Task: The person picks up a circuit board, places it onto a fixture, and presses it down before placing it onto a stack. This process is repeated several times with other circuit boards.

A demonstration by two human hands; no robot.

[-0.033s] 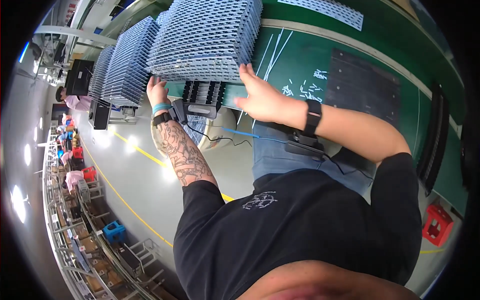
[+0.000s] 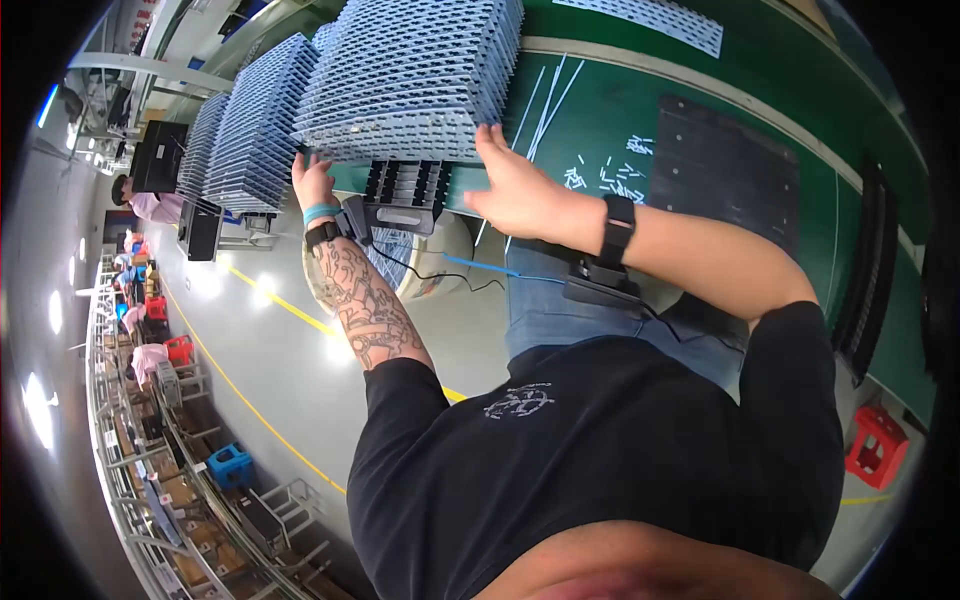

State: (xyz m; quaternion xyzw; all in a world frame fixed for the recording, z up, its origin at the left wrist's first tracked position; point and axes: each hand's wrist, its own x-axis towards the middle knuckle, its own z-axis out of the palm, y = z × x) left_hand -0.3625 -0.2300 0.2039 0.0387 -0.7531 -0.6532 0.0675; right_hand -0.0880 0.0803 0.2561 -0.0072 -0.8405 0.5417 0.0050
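A tall stack of light grey-blue perforated panels (image 2: 400,80) stands on the green workbench in front of me. At its near left corner is my left hand (image 2: 314,182), fingers extended and apart. My right hand (image 2: 525,195) is at the near right corner, its fingertips against the panel edges and its thumb spread away. Neither hand is wrapped round anything. Between them, at the bench edge, sits a black ribbed holder (image 2: 405,192) with grey slats.
More panel stacks (image 2: 258,125) stand to the left. Thin white strips (image 2: 548,110) and small white pieces (image 2: 620,178) lie on the green bench (image 2: 600,100), beside a dark plate (image 2: 725,170). A single panel (image 2: 655,22) lies behind. A red stool (image 2: 876,448) is at right.
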